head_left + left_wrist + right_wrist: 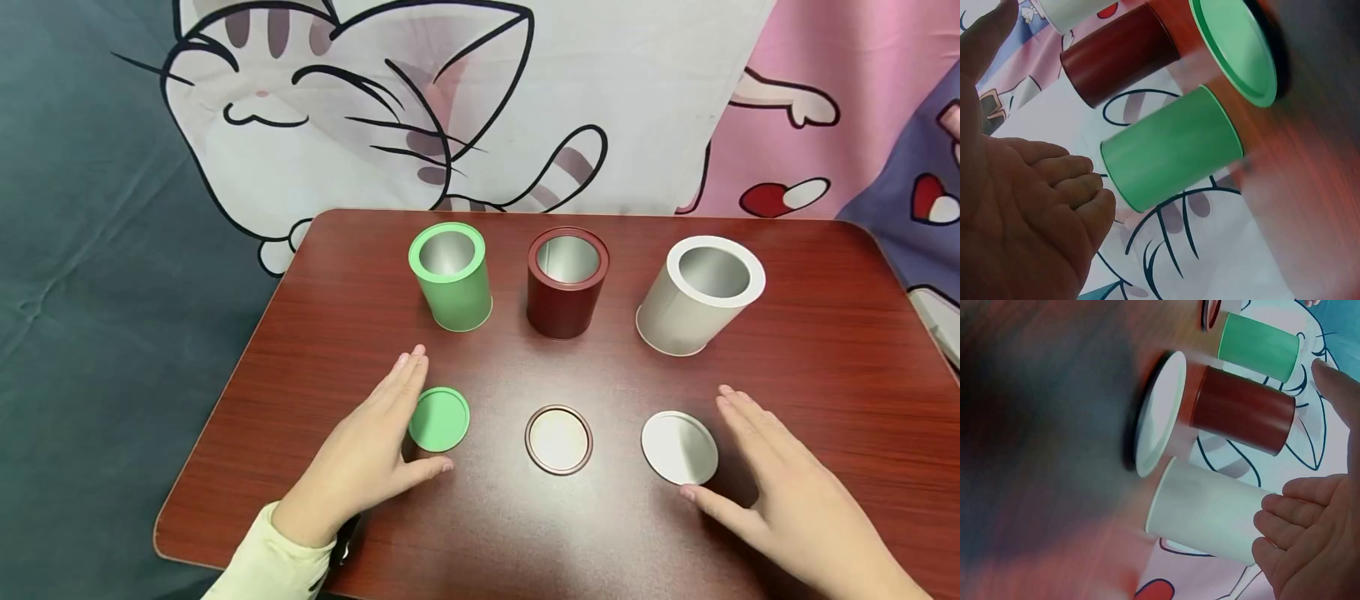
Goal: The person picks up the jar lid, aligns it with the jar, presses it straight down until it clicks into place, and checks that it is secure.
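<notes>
Three uncovered cans stand in a row at the table's back: a green can (pixel 459 292), a dark red can (pixel 564 304) and a white can (pixel 678 321). In front of them lie a green lid (pixel 439 420), a red-rimmed lid (pixel 558 440) with a pale middle, and a white lid (pixel 679 447). My left hand (pixel 375 450) is at the green lid's left side, fingers extended and thumb spread, holding nothing. Beside the white lid, on its right, is my right hand (pixel 787 492), fingers straight and thumb apart, also holding nothing. Both wrist views show the palms bare.
The reddish-brown wooden table (pixel 300 400) has rounded corners. Behind it hangs a white cloth (pixel 645 100) with a cat drawing, beside a pink patterned cloth (pixel 810 158). A dark green-grey cloth (pixel 90 333) lies to the left.
</notes>
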Available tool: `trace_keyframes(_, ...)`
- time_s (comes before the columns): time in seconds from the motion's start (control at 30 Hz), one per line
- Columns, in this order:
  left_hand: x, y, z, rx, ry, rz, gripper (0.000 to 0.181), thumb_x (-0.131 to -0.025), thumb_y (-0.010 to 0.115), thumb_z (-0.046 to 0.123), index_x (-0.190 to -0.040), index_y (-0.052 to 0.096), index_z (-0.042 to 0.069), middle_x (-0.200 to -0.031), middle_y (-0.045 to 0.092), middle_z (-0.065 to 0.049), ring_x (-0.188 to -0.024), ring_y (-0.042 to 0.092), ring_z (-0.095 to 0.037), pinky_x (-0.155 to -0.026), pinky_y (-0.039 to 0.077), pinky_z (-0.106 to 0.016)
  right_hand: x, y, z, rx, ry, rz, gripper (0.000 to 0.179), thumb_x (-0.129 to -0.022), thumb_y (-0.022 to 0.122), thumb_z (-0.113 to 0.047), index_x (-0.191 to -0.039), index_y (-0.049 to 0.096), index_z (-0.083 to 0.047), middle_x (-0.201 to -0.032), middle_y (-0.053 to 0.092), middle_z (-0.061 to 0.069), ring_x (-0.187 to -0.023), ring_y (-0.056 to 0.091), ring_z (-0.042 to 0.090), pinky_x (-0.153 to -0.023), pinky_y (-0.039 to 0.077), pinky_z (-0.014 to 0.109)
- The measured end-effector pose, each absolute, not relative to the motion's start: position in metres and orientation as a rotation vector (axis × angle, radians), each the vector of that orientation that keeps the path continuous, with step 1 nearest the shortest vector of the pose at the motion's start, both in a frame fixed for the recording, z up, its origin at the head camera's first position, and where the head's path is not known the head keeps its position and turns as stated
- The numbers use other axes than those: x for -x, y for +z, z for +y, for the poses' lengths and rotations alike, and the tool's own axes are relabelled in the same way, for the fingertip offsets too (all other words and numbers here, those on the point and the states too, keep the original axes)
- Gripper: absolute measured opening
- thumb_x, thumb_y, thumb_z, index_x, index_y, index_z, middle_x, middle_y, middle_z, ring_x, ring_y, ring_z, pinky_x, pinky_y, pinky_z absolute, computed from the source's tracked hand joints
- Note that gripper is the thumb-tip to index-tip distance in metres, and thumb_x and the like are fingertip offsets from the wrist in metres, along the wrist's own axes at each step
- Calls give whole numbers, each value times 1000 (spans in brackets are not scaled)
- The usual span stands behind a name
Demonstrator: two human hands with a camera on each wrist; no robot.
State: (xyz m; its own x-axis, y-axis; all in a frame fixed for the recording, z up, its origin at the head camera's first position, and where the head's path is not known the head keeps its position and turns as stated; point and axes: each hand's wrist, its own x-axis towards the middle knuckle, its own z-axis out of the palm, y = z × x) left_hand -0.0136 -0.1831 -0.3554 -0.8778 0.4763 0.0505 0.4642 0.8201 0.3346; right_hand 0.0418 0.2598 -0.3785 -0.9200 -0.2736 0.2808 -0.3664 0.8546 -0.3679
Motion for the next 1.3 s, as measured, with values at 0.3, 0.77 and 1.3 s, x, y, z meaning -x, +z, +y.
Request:
trace_keyframes(0.3, 11, -365, -172, -847, 550, 2945, 116, -77, 82, 55, -159, 21, 2, -167, 18, -8, -152, 20, -23, -119, 28, -41, -41, -390, 249, -514, 640, -2812, 104, -67, 91, -46, -151, 44, -7, -151, 47, 15, -145, 37, 28, -121, 11, 19)
trace_keyframes(0.77, 10, -376, -160, -882, 589, 2935, 114, -75, 88, 43, -159, 22, 1, -165, 23, -11, -150, 25, -25, -118, 31, -40, -38, -400, 236, -558, 671, -2815, 100, -69, 89, -49, -149, 47, -8, -149, 49, 15, -137, 45, 35, -120, 11, 17)
trace_keyframes(1.3, 11, -383, -155, -881, 640, 2890, 109, -77, 87, 42, -157, 27, 0, -164, 26, -11, -149, 28, -23, -118, 32, -42, -35, -408, 222, -621, 675, -2791, 97, -71, 87, -53, -145, 50, -2, -147, 52, 16, -133, 49, 37, -120, 12, 18)
